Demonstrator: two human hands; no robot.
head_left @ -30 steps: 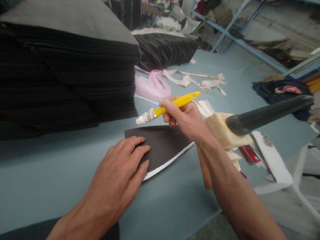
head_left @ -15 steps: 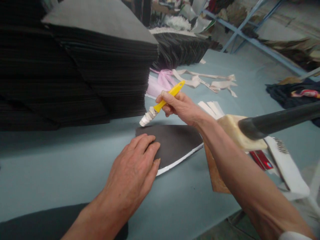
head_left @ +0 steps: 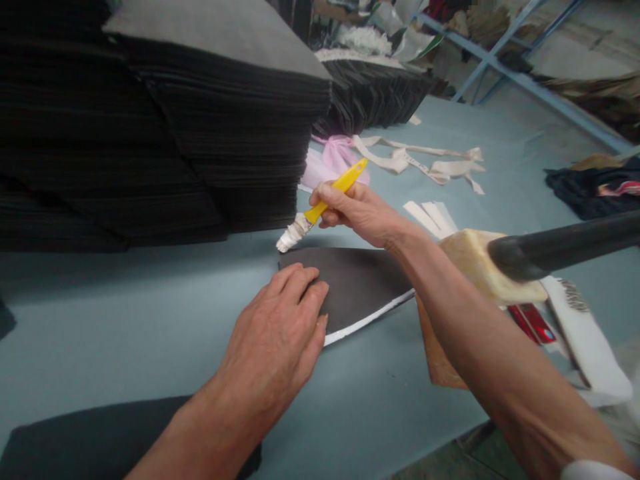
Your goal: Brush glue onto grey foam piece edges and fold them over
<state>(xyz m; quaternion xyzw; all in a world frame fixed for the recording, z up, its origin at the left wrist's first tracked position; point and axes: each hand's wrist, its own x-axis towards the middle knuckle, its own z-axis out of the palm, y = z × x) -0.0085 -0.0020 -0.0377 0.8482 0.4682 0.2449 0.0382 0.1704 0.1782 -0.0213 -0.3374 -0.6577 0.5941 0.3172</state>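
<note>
Blue-green tabletop [head_left: 100, 333] spreads across my head view, with pale-blue metal shelving [head_left: 493, 60] behind it, brownish heaps [head_left: 590, 100] showing between its bars. For containers, I have only a cream, block-shaped piece [head_left: 465, 257] with a thick black tube [head_left: 575, 243] against it; whether it is hollow I cannot tell. On the tabletop in front of me lies a dark, curved, flat panel [head_left: 355, 287], its near edge banded white. My left hand [head_left: 283, 327] rests palm-down on its left part, fingers slightly spread. My right hand [head_left: 353, 210] pinches a yellow-handled brush [head_left: 336, 191], its white-caked bristles at the panel's far-left corner; contact there I cannot make out. A tall stack of black sheets [head_left: 225, 127] bounds the far left. Tabletop runs between stack and left hand; its near edge cuts diagonally at lower right.
</note>
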